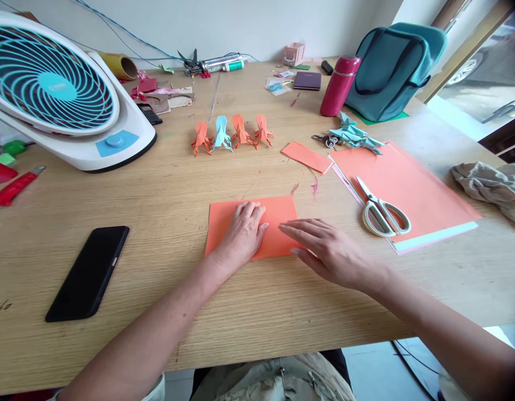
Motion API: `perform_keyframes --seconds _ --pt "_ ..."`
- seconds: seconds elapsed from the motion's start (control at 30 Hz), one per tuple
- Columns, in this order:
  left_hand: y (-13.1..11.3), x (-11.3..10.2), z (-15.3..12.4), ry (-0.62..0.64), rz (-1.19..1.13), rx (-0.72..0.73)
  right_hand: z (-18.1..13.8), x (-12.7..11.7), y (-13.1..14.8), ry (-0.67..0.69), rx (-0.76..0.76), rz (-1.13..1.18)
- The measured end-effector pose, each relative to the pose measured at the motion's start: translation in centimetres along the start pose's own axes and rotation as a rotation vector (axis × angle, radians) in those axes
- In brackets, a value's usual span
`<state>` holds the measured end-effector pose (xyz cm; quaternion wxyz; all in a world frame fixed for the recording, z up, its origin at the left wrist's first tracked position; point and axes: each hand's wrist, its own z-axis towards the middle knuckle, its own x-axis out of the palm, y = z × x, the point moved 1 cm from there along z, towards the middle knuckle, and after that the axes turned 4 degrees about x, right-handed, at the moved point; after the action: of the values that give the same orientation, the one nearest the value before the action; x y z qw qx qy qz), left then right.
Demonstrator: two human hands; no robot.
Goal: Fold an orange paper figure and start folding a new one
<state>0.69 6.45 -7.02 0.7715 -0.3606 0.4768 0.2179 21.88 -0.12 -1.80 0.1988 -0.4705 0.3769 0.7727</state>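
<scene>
An orange paper sheet (278, 214), folded into a rectangle, lies flat on the wooden table (165, 195) in front of me. My left hand (244, 233) rests palm down on its left half, fingers lying flat and close together. My right hand (326, 250) lies at the sheet's right edge, fingers stretched out and pointing left, their tips pressing on the paper. Neither hand holds anything.
Several folded paper figures (232, 135), orange and light blue, stand in a row behind. Scissors (382, 211) lie on a stack of orange sheets (420, 192) at right, with a smaller orange piece (306, 157) nearby. A black phone (89, 272) lies left; a fan (57, 92), red flask (339, 84), teal bag (393, 67).
</scene>
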Motion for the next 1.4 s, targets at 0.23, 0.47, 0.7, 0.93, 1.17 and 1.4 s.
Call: perform_keyframes --seconds 0.23,0.47,0.7,0.93,1.17,1.4 --pt "-0.1 0.0 0.2 0.007 0.046 0.006 6.6 3.3 -4.7 -0.012 0.018 0.073" --pt "-0.2 0.1 0.3 0.039 0.096 -0.009 7.3 5.7 -6.1 0.004 -0.046 -0.050" --pt "-0.1 0.0 0.1 0.034 0.076 0.013 5.7 5.0 -5.9 0.184 -0.059 -0.175" --pt "-0.1 0.1 0.0 0.014 0.061 0.030 3.1 4.0 -4.4 0.263 -0.099 -0.125" --pt "0.1 0.3 -0.2 -0.019 0.111 0.079 0.7 3.1 -2.4 0.356 -0.143 -0.022" --pt "0.2 0.3 -0.2 -0.021 0.099 0.069 -0.6 3.4 -0.7 0.329 -0.146 -0.006"
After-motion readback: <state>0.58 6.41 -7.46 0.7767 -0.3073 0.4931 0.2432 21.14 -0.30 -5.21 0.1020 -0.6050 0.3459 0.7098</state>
